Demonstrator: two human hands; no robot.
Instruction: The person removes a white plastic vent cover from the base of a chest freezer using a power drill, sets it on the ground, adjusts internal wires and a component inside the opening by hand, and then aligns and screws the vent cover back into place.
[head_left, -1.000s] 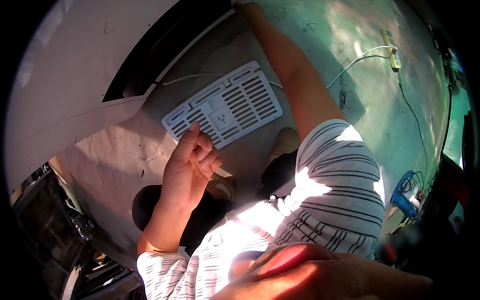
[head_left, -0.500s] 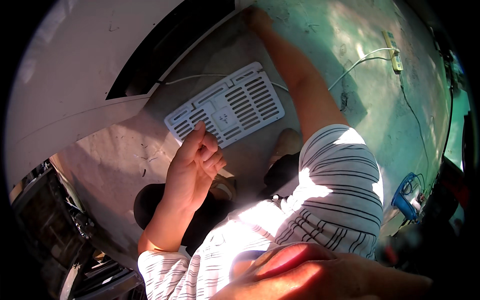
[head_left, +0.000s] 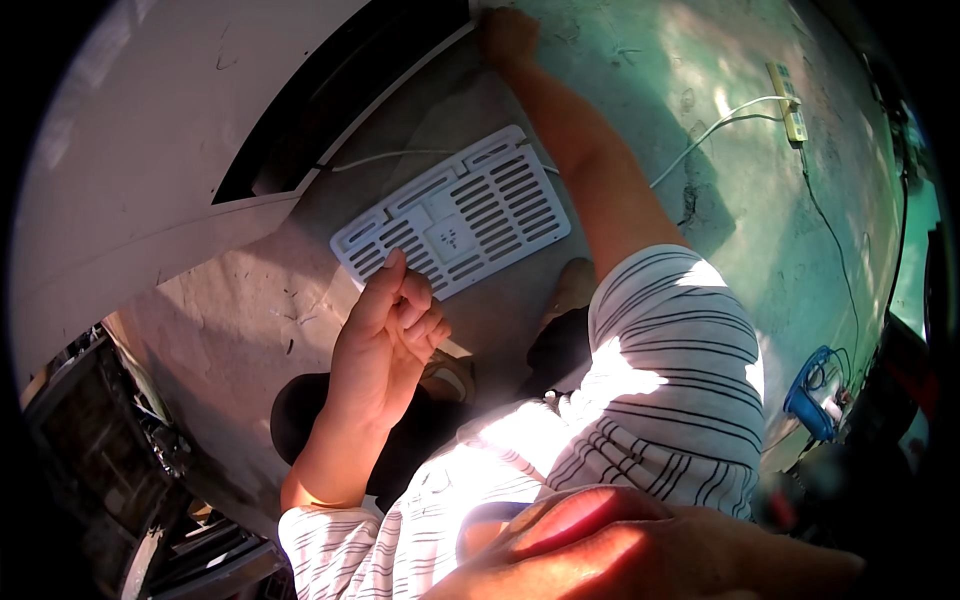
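My left hand is raised above a white slotted plastic panel, palm partly visible, fingers loosely curled in with nothing in them. The panel lies on the floor between my feet and a large white cabinet with a long black strip. At the top of the view, my right hand reaches to the cabinet's lower edge at the strip's far end; its fingers are in shadow, and what they touch or hold is unclear.
A yellowish power strip with plugged-in cords lies on the floor to the right. A pale cable runs behind the panel. A blue object with wires sits at lower right, and dark metal items are at left.
My right hand moved slightly down, then back up along the cabinet's edge. My left hand shifted a little to the right, keeping its curled shape; the panel looks unmoved relative to the floor.
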